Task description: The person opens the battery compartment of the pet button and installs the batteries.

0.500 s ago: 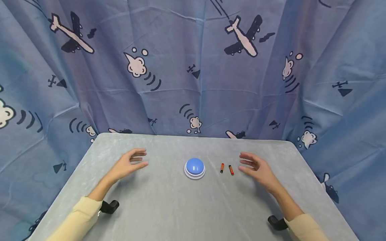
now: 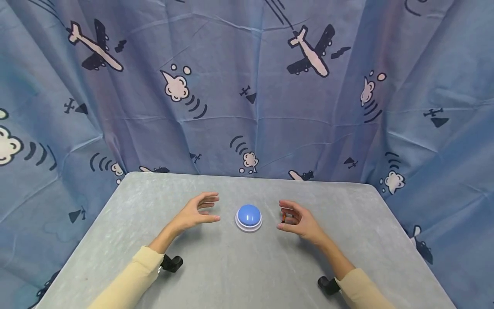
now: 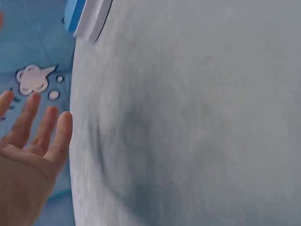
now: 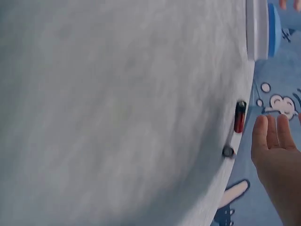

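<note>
A round blue push button (image 2: 248,216) on a white base sits on the table between my hands. My left hand (image 2: 194,213) hovers to its left, fingers apart from the thumb and holding nothing. On the other side, my right hand (image 2: 305,223) hovers with its fingers bent loosely over two small red-and-black batteries. One battery (image 4: 240,117) and, close by, the other battery (image 4: 228,151) lie on the table in the right wrist view, apart from the fingers. From the head view, the right hand hides most of them.
The pale grey table (image 2: 239,274) ends at a blue curtain (image 2: 216,107) printed with planes and clouds, which hangs along its back edge. A black wrist camera (image 2: 172,263) juts from the left sleeve, and another black camera (image 2: 328,285) from the right.
Both hands have moved inward towards the blue button. The right hand has come in front of the batteries, which were in plain view beside it. The button has stayed in place.
</note>
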Demonstrator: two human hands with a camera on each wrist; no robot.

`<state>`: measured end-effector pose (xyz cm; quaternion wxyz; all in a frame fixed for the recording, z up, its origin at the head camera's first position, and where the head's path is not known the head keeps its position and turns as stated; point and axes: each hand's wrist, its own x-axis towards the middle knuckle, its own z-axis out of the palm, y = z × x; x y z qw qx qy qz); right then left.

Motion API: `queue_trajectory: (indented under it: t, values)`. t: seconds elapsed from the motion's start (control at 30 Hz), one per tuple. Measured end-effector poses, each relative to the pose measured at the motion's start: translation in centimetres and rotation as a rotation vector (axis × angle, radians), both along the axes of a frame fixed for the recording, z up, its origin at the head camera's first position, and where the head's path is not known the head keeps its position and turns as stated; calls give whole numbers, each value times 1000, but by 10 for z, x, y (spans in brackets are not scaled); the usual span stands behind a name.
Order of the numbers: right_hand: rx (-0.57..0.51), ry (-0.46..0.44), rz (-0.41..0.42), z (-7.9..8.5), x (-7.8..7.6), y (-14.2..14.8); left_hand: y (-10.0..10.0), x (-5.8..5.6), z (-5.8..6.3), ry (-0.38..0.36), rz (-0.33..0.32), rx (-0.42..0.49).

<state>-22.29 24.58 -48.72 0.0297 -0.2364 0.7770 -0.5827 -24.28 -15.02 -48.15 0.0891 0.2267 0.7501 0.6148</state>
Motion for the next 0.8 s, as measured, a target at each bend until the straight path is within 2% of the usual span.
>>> queue_trajectory:
  t: [0.3, 0.7, 0.77, 0.8]
  values:
    - [54, -38, 5, -1, -11, -27, 37, -7, -8, 3, -50, -18]
    - [62, -93, 40, -8, -22, -59, 67, -17, -17, 42, -63, -44]
    - [70, -95, 40, -10, -23, -62, 70, -18, -17, 50, -71, -43]
    - [77, -95, 40, -10, -24, -64, 72, -16, -13, 50, -77, -39]
